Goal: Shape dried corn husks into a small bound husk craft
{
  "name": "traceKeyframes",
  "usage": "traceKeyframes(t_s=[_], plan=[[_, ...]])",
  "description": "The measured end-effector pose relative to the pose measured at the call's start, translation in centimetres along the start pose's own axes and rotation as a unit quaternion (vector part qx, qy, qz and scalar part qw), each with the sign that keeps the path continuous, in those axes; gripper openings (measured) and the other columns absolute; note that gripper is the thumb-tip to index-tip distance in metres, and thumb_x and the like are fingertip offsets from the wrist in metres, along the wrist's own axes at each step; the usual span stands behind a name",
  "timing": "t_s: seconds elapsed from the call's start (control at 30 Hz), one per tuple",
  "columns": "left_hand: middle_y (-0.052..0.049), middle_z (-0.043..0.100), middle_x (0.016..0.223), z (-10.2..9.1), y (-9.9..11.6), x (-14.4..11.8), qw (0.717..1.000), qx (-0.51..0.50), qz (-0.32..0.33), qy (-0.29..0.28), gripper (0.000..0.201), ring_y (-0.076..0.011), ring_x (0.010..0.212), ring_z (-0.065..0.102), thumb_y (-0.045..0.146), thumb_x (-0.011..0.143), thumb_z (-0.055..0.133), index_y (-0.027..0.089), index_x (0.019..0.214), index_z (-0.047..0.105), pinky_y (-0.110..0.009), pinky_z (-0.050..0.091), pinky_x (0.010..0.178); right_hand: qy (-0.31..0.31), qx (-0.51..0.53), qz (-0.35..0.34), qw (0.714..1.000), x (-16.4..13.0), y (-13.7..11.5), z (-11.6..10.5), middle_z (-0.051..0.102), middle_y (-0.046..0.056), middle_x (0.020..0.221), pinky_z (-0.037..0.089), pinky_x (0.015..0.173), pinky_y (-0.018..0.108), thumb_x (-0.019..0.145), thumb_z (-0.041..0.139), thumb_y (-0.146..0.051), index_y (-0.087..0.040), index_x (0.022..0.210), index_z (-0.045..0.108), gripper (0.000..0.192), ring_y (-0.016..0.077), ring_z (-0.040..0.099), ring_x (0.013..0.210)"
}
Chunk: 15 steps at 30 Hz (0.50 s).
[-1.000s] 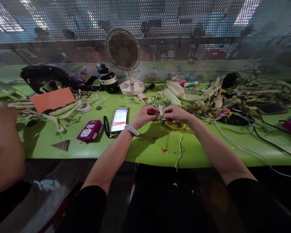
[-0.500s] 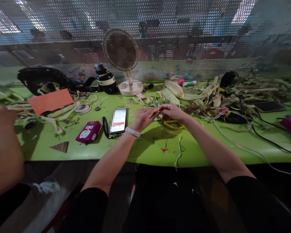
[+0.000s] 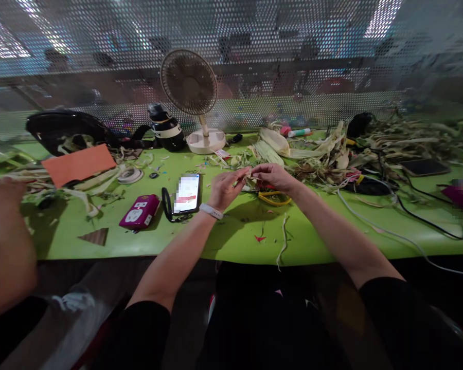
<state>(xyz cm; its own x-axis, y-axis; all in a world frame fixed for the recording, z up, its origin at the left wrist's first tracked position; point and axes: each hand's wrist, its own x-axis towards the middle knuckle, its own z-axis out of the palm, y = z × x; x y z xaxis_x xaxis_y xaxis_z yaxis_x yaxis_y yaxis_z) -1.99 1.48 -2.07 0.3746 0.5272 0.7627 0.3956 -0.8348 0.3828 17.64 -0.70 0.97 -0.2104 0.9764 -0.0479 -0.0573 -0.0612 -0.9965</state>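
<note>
My left hand (image 3: 224,187) and my right hand (image 3: 274,176) meet above the green table (image 3: 235,241), both pinching a small piece of dried corn husk (image 3: 250,179) between their fingertips. A white watch sits on my left wrist. Yellow-handled scissors (image 3: 273,198) lie on the table just under my right hand. A phone (image 3: 187,193) with a lit screen lies to the left of my left hand.
A white desk fan (image 3: 193,97), black bottle (image 3: 165,127), pink device (image 3: 139,211), orange card (image 3: 78,164) and black bag (image 3: 61,128) stand left. Heaped corn husks (image 3: 324,154), cables (image 3: 416,210) and a dark phone (image 3: 424,167) lie right. Another person's arm (image 3: 5,241) is far left.
My left hand has uncurled its fingers and now points toward my right hand. Both hands stay together on the husk piece. The view has shifted slightly.
</note>
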Motion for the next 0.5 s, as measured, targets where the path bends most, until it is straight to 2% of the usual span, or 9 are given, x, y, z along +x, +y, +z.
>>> traceKeyframes(t_s=[0.13, 0.27, 0.37, 0.5], plan=[[-0.008, 0.078, 0.102, -0.08, 0.20, 0.15, 1.000, 0.003, -0.024, -0.005, 0.028, -0.0162, 0.085, 0.073, 0.028, 0.090, 0.061, 0.022, 0.115, 0.071, -0.030, 0.056, 0.085, 0.014, -0.002, -0.003, 1.000, -0.08, -0.42, -0.02, 0.069, -0.002, 0.071, 0.044, 0.048, 0.014, 0.070, 0.067, -0.012, -0.015, 0.076, 0.066, 0.007, 0.0037, 0.057, 0.050], [-0.008, 0.078, 0.100, -0.14, 0.24, 0.17, 1.000, -0.004, -0.022, -0.004, 0.028, -0.0159, 0.085, 0.073, 0.029, 0.090, 0.061, 0.021, 0.114, 0.072, -0.028, 0.057, 0.083, -0.001, -0.002, 0.012, 1.000, -0.25, -0.71, 0.10, 0.071, -0.001, 0.073, 0.047, 0.051, 0.016, 0.068, 0.061, -0.011, -0.016, 0.076, 0.067, 0.011, 0.0069, 0.061, 0.055], [-0.007, 0.078, 0.101, -0.10, 0.19, 0.11, 1.000, -0.017, -0.011, -0.003, 0.027, -0.0158, 0.085, 0.074, 0.029, 0.090, 0.061, 0.021, 0.114, 0.072, -0.028, 0.057, 0.083, -0.008, -0.006, 0.014, 1.000, -0.29, -0.65, 0.24, 0.068, -0.002, 0.068, 0.049, 0.054, 0.018, 0.070, 0.063, -0.013, -0.016, 0.076, 0.067, 0.008, 0.0084, 0.063, 0.056], [-0.008, 0.078, 0.105, -0.08, 0.15, 0.09, 1.000, -0.010, -0.007, -0.005, 0.028, -0.0160, 0.085, 0.074, 0.027, 0.090, 0.061, 0.022, 0.115, 0.071, -0.029, 0.057, 0.084, 0.003, -0.034, -0.012, 0.999, -0.22, -0.57, 0.19, 0.071, 0.000, 0.072, 0.047, 0.052, 0.017, 0.072, 0.069, -0.019, -0.015, 0.075, 0.068, 0.005, 0.0063, 0.060, 0.053]])
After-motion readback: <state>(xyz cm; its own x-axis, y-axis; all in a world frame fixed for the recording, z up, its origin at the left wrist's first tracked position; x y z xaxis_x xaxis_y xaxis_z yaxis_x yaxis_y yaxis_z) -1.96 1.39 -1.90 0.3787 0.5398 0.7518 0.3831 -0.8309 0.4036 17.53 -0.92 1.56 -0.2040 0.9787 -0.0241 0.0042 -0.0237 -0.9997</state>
